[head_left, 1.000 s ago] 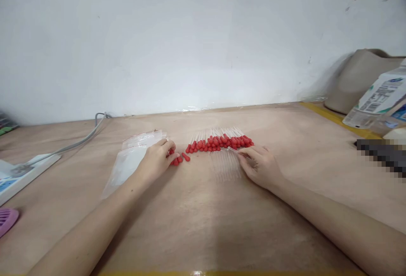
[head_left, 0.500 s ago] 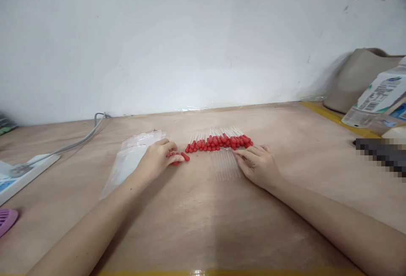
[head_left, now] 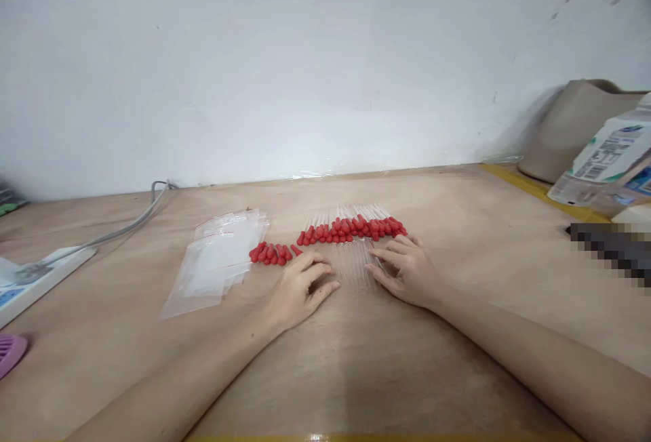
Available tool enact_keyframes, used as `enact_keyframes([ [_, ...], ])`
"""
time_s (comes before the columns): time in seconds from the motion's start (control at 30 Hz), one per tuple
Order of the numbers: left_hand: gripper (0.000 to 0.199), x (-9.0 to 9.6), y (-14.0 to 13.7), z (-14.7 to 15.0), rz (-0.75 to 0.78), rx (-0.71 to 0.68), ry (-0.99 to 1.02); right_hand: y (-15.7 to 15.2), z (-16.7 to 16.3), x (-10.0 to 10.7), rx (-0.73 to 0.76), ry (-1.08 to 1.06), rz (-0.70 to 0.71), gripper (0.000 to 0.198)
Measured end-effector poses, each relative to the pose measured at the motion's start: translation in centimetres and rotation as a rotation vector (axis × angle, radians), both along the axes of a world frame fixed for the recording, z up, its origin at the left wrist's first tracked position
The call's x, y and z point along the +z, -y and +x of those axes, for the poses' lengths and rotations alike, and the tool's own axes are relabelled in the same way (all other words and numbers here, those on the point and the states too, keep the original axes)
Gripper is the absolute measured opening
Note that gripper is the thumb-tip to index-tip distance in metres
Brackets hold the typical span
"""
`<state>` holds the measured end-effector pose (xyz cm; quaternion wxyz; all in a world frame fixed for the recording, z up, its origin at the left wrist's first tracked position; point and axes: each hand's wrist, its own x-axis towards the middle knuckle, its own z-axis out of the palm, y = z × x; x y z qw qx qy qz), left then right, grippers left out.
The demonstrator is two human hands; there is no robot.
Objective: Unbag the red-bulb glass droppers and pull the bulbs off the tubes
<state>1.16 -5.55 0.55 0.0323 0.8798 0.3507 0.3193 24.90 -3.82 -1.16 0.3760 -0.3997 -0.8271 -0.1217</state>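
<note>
My left hand (head_left: 304,287) rests low at the left side of a row of thin clear tubes (head_left: 352,266), its fingers curved and apart with nothing between them. At the right end of the same tubes is my right hand (head_left: 401,267), thumb and fingers apart, fingertips at or on the outermost tubes. Just behind them lies a long row of droppers (head_left: 350,227), red rubber bulbs toward me and pale thin stems toward the wall. Left of my left hand is a small cluster of loose red rubber bulbs (head_left: 272,253).
Overlapping clear zip bags (head_left: 213,259) lie at left. Farther left are a power strip (head_left: 51,272) with a grey cable (head_left: 127,226) and a purple slotted object (head_left: 10,352). At right stand a beige container (head_left: 559,130) and a labelled plastic bottle (head_left: 600,157); a dark object there is pixelated.
My left hand has left the loose red bulbs and moved right and nearer to me, beside the clear tubes. My right hand has shifted slightly left, its thumb and fingers wider apart.
</note>
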Motion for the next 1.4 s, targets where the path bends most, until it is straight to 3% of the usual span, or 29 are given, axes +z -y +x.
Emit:
enact_keyframes([
  [0.23,0.039,0.1,0.0,0.8,-0.114,0.011,-0.064,0.5,0.3,0.5,0.047,0.018,-0.101,0.043],
  [0.4,0.038,0.1,0.1,1.0,-0.122,0.008,-0.078,0.2,0.5,0.4,-0.013,-0.083,-0.208,0.030],
  [0.53,0.034,0.3,0.1,0.9,-0.098,0.019,-0.028,-0.6,0.7,-0.2,0.032,-0.166,-0.340,0.024],
  [0.67,0.016,0.8,-0.8,0.2,0.049,0.156,0.014,-1.1,0.7,-0.7,0.073,-0.255,-0.436,0.025],
  [0.9,0.023,2.6,-4.3,-0.4,0.127,0.448,-0.197,-1.1,0.5,-0.8,0.037,-0.284,-0.608,0.034],
  [1.17,0.029,2.4,-6.4,0.7,0.130,0.528,-0.249,-0.8,0.5,-0.1,-0.016,-0.309,-0.579,0.033],
  [1.4,0.020,2.3,-5.0,-0.2,0.139,0.562,0.066,-0.9,0.5,-0.3,-0.034,-0.415,-0.455,0.030],
])
